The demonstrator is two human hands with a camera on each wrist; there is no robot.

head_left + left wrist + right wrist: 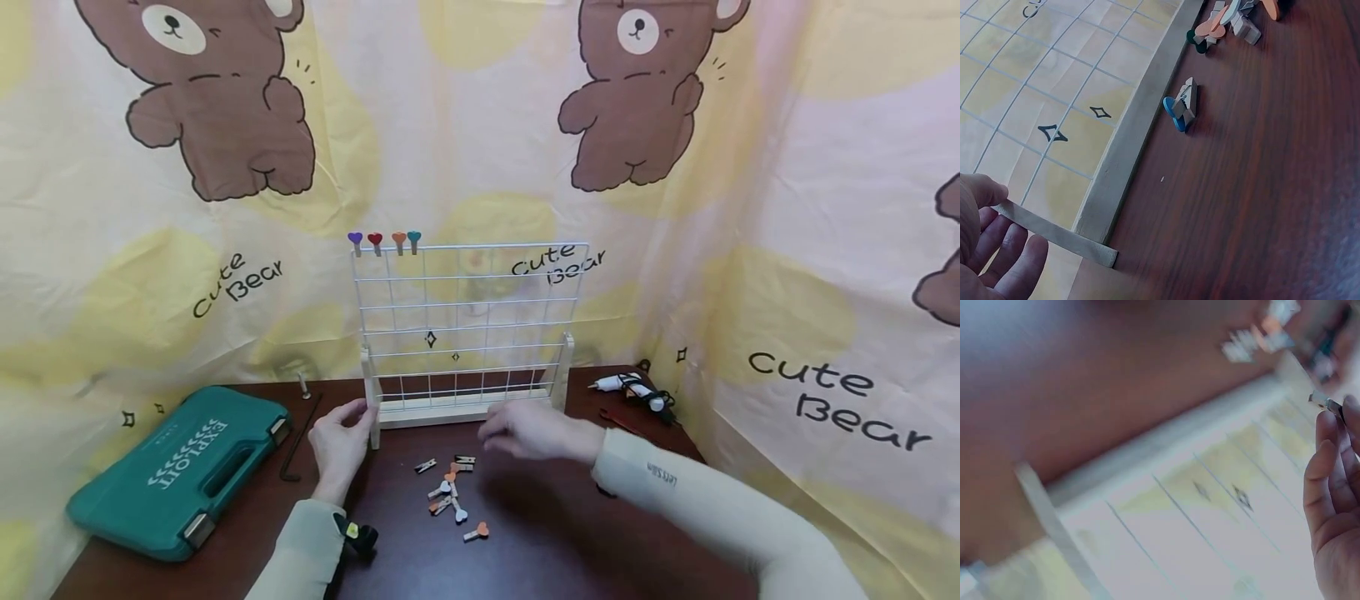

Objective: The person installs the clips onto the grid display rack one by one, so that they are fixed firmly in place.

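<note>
A white wire grid rack (468,325) stands upright in a wooden base. My left hand (341,437) holds the rack's left wooden side piece (1054,232), thumb on one side and fingers on the other. In front of the rack hovers my right hand (532,429), pinching a small clothespin (1325,401) between thumb and fingers; the fingers partly hide it. Purple (356,239), red (375,240), orange (399,239) and teal (414,238) heart clothespins are clipped along the top wire at the left. Several loose clothespins (460,516) lie on the table, one blue-hearted (1180,109) near the base.
At the left lies a green hard case (180,475) beside a black L-shaped rod (292,450). A white tool with a black cord (637,390) rests at the back right. Bear-printed cloth (465,125) hangs close behind the rack and along the right.
</note>
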